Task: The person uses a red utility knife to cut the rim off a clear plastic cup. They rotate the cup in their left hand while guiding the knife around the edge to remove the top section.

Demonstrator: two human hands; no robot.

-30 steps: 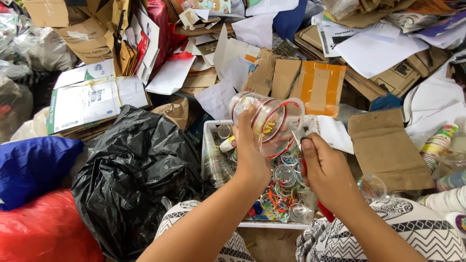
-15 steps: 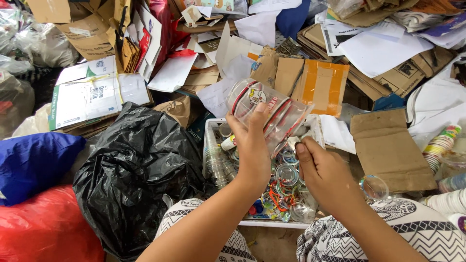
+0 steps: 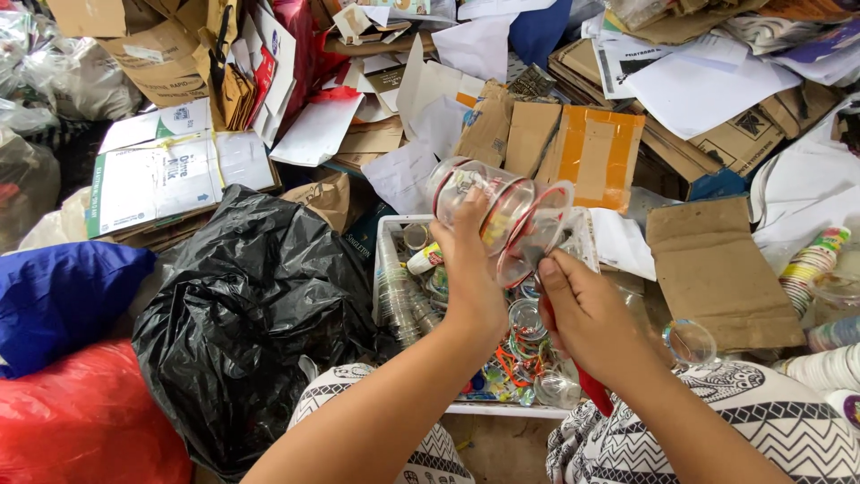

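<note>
The left hand [image 3: 475, 287] holds a clear plastic cup [image 3: 488, 202] on its side, fingers clamped around it, above the white crate [image 3: 387, 269]. The right hand [image 3: 587, 318], at 4 o'clock from the cup, pinches its red-rimmed mouth. A black bag [image 3: 242, 323] lies at 9 o'clock.

Bright, even daylight; soft shadows, sharp focus, wide-angle edge distortion.

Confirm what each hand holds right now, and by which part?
Left hand grips a stack of clear plastic cups around its side, held tilted. Right hand pinches the rim of the end cup; something red shows under it, unclear what.
</note>
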